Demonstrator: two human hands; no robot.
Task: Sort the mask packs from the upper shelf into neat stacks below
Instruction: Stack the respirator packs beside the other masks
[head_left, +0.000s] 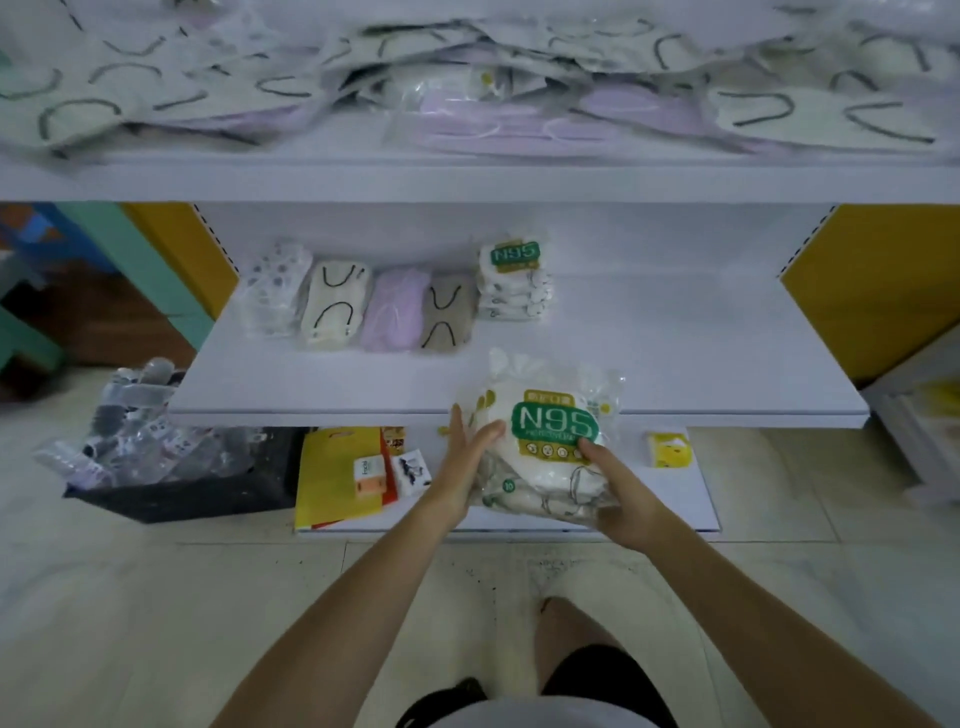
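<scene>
I hold a bundle of white N95 mask packs (545, 441) with a green label in front of the lower shelf (675, 364). My left hand (462, 457) presses flat against the bundle's left side with straight fingers. My right hand (618, 493) grips its lower right corner, thumb on top. On the lower shelf stand a small N95 stack (514, 280) and a row of packs: spotted (272, 291), cream (335, 304), lilac (395, 309), grey (448, 312). The upper shelf (467, 176) carries a loose heap of mask packs (467, 88).
A black crate (182, 488) of clear-wrapped items sits on the floor at the left. Yellow bags (332, 478) and small boxes lie on the bottom board, a yellow pack (670, 449) to the right. Yellow side panels (872, 291) flank the shelf. My knee (571, 639) is below.
</scene>
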